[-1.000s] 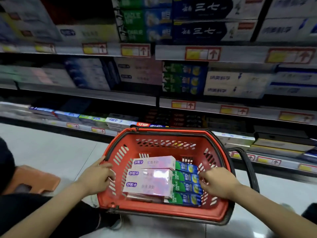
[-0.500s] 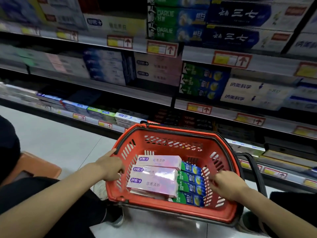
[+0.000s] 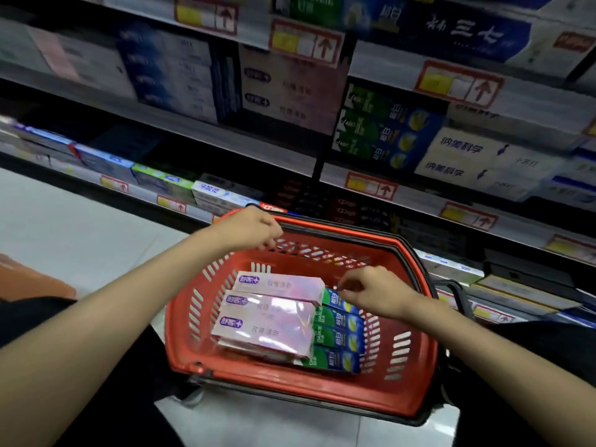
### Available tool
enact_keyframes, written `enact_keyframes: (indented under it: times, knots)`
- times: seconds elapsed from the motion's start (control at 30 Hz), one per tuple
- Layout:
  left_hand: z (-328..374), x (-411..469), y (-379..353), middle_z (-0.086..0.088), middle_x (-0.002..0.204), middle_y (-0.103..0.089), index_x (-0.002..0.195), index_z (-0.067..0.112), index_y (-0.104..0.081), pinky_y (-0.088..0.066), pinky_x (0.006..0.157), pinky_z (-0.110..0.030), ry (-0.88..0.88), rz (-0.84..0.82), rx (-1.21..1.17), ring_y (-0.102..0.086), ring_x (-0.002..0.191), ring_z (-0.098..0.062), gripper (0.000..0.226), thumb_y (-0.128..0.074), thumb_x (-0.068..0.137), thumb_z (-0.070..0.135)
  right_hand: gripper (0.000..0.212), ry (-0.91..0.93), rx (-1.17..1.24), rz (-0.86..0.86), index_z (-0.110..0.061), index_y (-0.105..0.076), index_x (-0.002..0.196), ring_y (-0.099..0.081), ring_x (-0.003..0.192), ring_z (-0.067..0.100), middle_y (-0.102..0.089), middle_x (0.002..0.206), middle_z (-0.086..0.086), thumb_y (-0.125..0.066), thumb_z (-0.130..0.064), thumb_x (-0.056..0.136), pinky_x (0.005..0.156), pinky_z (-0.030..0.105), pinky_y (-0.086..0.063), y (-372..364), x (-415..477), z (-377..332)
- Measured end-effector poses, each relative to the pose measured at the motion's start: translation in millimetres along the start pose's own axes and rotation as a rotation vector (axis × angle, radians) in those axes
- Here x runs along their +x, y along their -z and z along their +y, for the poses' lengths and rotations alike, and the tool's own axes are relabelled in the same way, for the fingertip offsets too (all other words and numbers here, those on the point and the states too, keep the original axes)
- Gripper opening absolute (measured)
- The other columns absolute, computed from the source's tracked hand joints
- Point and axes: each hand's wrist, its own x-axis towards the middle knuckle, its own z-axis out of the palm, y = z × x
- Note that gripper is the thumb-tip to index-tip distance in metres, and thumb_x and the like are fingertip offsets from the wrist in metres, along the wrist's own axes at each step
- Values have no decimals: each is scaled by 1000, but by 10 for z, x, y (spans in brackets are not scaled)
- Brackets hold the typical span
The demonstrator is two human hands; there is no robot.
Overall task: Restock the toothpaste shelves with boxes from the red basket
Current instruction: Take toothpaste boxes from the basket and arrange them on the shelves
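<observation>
Right hand [image 3: 374, 293] hovers, fingers loosely curled and empty, over the green boxes [image 3: 338, 330] in the red basket [image 3: 400, 375] — better pinch one box's long edges; left hand [image 3: 250, 229], half-curled, holds nothing.

Boxes [image 3: 274, 321] lie in the basket [image 3: 400, 385] — shelves [image 3: 258, 150] behind it, floor [image 3: 80, 233] left.

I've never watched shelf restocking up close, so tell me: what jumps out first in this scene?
The red basket low in the middle grabs the eye, with shiny pink boxes stacked beside green and blue boxes inside. The left hand is at its far rim, and the right hand hovers over the green boxes. Behind, shelves packed with toothpaste cartons carry red and yellow price tags.
</observation>
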Motion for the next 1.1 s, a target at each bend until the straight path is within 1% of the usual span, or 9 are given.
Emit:
enact_keyframes:
  times: [0.1, 0.3, 0.37, 0.57, 0.67, 0.73, 0.8, 0.9, 1.1]
  knots:
    - [175, 51, -108, -6, 84, -78, 98, 7, -77, -58, 96, -41, 12, 56, -84, -75, 96, -31, 19, -62, 98, 18, 20, -148, 195, 35, -25, -76, 108, -69, 104, 22, -77, 109, 0, -66, -32, 92, 86, 32, -52, -210, 298, 3]
    - [260, 61, -171, -7, 95, -78, 106, 10, -77, -57, 84, -28, 65, 55, -103, -74, 97, -26, 21, -57, 102, 16, 54, -378, 396, -44, -15, -57, 138, -63, 104, 28, -68, 123, 10, -66, -45, 95, 80, 32, -44, -688, 638, -69]
    - [196, 80, -158, -4, 93, -78, 105, 13, -77, -54, 76, -22, 98, 61, -101, -73, 95, -22, 23, -54, 103, 16, 60, -425, 540, -99, -12, -49, 143, -61, 109, 29, -62, 122, 10, -66, -46, 96, 89, 37, -49, -753, 700, -128]
    - [68, 90, -53, 0, 85, -77, 99, 17, -77, -59, 89, -33, 117, 108, -156, -74, 90, -21, 23, -54, 102, 17, 88, -513, 888, -171, -20, -20, 163, -41, 145, 30, -34, 164, 6, -71, -38, 95, 116, 40, -35, -791, 859, -179]
    - [26, 94, 3, 2, 82, -76, 93, 20, -76, -58, 92, -39, 124, 130, -172, -74, 89, -22, 22, -56, 101, 17, 79, -623, 1124, -137, -16, -46, 146, -64, 108, 26, -61, 138, 14, -86, -26, 79, 89, 37, -50, -835, 1010, -102]
    - [-4, 100, 41, 3, 81, -76, 89, 24, -74, -58, 92, -40, 128, 140, -171, -73, 87, -20, 23, -56, 101, 18, 38, -621, 1150, -96, -8, -63, 103, -59, 73, 21, -69, 90, 14, -87, -19, 76, 73, 33, -46, -820, 1088, -77]
    - [-24, 103, 84, 4, 82, -76, 87, 27, -74, -57, 89, -35, 126, 157, -159, -72, 85, -16, 24, -56, 101, 19, 26, -608, 1113, -82, -10, -63, 72, -52, 60, 18, -60, 66, 8, -87, -18, 79, 65, 31, -44, -812, 1109, -96]
    - [-31, 91, 154, 2, 84, -78, 93, 23, -76, -52, 77, -25, 134, 173, -159, -74, 85, -16, 23, -55, 101, 18, 30, -571, 1164, -112, -9, -61, 68, -55, 57, 16, -58, 60, 4, -90, -16, 76, 59, 27, -52, -795, 1047, -210]
    - [-14, 6, 267, -2, 84, -78, 90, 21, -75, -56, 83, -26, 161, 213, -201, -74, 86, -19, 23, -55, 100, 15, 29, -473, 1193, 1, -4, -66, 87, -55, 52, 14, -64, 62, 6, -90, -3, 71, 54, 25, -49, -588, 896, -443]
